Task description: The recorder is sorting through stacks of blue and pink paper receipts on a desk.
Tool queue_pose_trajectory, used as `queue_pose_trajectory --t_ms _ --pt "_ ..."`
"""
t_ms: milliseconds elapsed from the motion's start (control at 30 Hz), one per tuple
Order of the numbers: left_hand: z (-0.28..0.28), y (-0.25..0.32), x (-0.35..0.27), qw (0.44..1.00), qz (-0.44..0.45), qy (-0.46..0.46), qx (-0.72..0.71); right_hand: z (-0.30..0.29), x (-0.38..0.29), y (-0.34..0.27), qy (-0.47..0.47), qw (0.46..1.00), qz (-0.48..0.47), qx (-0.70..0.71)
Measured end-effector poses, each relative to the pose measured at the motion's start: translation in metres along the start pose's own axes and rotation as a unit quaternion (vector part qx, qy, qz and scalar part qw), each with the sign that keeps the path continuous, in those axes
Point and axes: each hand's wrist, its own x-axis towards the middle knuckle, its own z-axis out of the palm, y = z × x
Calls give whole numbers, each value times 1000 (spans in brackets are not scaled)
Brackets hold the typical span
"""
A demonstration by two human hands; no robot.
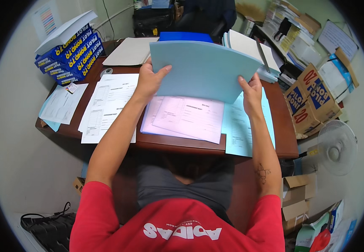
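Between my two hands I hold up a stack of light blue paper (200,69), tilted so its broad face is toward me. My left hand (150,78) grips its left edge, thumb on the near face. At the lower right edge, my right hand (250,91) pinches it the same way. Just below lie pink printed forms (188,116). Left of these, partly behind my left forearm, are white printed forms (106,107). Light blue printed forms (237,135) lie at the right, partly covered by my right forearm and overhanging the desk's front edge.
Reams of Pilot bond paper (74,56) are piled at the desk's left. A tape roll (106,72) lies near the white forms. Behind the held stack are a blue box (185,37) and a paper pile with a metal ruler (261,55). An electric fan (336,148) stands right.
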Motion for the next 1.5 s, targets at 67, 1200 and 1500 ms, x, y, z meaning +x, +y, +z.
queue_pose_trajectory --t_ms 67,1200,1500 --pt "-1 -2 1 998 -47 -35 0 -5 0 4 -9 1000 16 -1" --pt "-3 -10 -8 997 -56 -30 39 2 -9 9 5 999 24 -42" --pt "-3 -14 -8 998 -33 -40 28 -2 -10 9 -14 998 31 -57"
